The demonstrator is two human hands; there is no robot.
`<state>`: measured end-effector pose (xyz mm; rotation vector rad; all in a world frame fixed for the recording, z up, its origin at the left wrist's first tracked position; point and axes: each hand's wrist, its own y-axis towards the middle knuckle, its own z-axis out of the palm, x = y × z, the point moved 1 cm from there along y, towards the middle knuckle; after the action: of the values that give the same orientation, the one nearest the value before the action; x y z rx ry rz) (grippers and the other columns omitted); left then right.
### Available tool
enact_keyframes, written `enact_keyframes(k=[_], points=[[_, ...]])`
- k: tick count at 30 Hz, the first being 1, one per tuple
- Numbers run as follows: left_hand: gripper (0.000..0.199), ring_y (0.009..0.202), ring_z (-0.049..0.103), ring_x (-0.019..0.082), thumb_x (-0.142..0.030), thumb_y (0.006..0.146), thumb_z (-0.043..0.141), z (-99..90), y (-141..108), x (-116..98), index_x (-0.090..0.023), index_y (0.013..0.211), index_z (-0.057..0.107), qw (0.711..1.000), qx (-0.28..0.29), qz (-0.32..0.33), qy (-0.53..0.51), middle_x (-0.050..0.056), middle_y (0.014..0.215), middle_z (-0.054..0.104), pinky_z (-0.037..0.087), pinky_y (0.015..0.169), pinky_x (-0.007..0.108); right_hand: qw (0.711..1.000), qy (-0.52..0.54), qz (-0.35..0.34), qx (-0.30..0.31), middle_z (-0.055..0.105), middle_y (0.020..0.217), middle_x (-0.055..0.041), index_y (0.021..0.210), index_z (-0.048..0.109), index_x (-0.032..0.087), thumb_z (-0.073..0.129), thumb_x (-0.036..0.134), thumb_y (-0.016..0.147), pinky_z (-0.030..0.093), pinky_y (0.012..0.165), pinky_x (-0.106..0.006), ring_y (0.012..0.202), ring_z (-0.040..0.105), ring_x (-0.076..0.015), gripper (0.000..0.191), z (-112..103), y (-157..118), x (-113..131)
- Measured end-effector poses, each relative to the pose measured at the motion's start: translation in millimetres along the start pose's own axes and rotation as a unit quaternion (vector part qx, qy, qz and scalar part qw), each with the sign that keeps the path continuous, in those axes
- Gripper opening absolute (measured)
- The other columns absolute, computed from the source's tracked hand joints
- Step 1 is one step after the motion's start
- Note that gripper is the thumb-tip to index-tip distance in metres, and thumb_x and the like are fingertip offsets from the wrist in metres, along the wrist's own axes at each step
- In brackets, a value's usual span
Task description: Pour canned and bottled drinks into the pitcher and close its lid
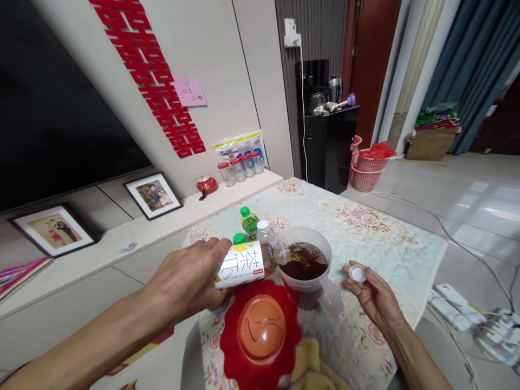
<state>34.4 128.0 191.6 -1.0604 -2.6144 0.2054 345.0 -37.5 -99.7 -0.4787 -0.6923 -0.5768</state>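
My left hand (203, 273) grips a tea bottle (241, 264) with a white label, tipped sideways so its mouth is over the rim of a clear plastic pitcher (331, 303). A thin stream runs from it into the dark brown drink (304, 262), which has bubbles on top. To the right of the pitcher, my right hand (371, 295) holds a small white bottle cap (357, 273) between thumb and fingers. Behind the tilted bottle stand a green-capped bottle (249, 222) and a white-capped bottle (265, 232). A red scalloped dish (231, 352) with an orange round piece (262, 329) sits in front.
The table wears a floral cloth (365, 222). A yellowish cloth (309, 363) lies at its near edge. Red-lidded jars (238, 169) and framed photos (153, 196) line the white ledge. Power strips (450, 309) and cables lie at the right.
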Motion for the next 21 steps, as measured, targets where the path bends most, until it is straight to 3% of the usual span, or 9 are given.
enact_keyframes(k=[21], points=[[0.043,0.093,0.072,0.037,-0.026,0.067,0.066,-24.4,3.9,-10.1,-0.021,0.109,0.059,0.997,0.019,-0.002,0.073,0.014,0.106,0.074,0.046,0.063,0.039,1.0,-0.004,0.005,0.004,0.086,0.094,-0.0104,0.098,0.085,0.019,0.097,0.047,0.066,0.067,0.067,-0.03,0.066,0.076,-0.0178,0.045,1.6,-2.0,0.3]])
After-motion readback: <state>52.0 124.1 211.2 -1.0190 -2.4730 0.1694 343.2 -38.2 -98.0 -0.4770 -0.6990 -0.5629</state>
